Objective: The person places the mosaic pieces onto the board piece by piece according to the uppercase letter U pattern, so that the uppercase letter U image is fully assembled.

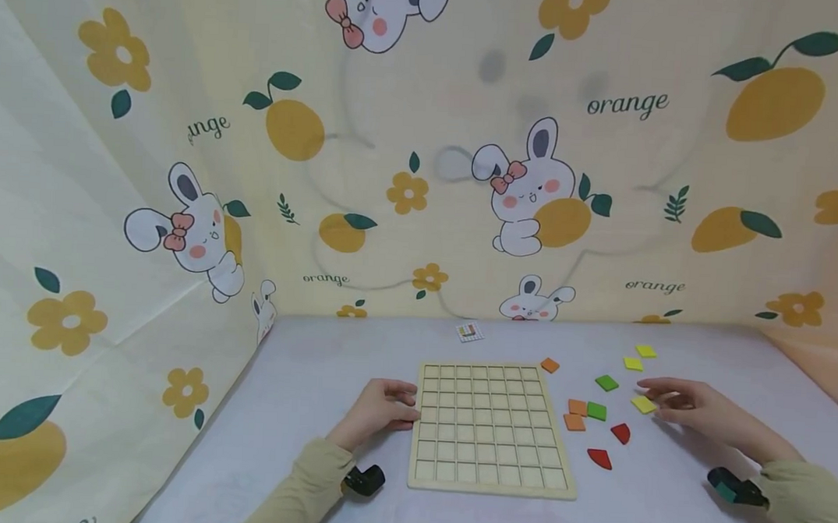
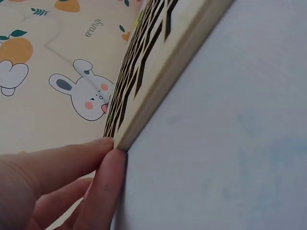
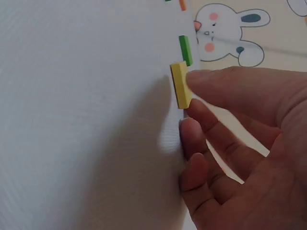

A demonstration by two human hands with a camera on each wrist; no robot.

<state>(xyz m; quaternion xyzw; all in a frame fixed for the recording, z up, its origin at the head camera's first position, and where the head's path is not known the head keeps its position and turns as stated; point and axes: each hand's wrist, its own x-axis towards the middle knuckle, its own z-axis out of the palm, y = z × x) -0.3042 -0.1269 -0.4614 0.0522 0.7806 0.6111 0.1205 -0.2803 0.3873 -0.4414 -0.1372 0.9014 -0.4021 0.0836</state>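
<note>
Low centre of the head frame: board (image 1: 485, 432), wooden, gridded, flat on the white table (image 1: 311, 491). Left hand (image 1: 380, 408) at its left edge. In the left wrist view, two digits meet at the rim, one on the grid side, one on the outer side; grip reads as a pinch on the board.

Right of the board, right hand (image 1: 697, 406) is at a yellow tile (image 1: 643, 405), which lies on the table. Right wrist view: thumb at the tile's side, a fingertip near its lower end, other fingers loosely bent. Cannot tell whether the tile is grasped or merely touched.

Between board and right hand: two green tiles (image 1: 596, 411), one near two orange tiles (image 1: 575, 422); two red wedges (image 1: 600, 458) just below. Third orange tile (image 1: 550, 365) sits near the board's upper right corner. Two more yellow tiles (image 1: 633, 364) lie farther up, right. Small printed card (image 1: 469, 332) above the board. Patterned cloth (image 1: 392, 245) fills the upper frame.
</note>
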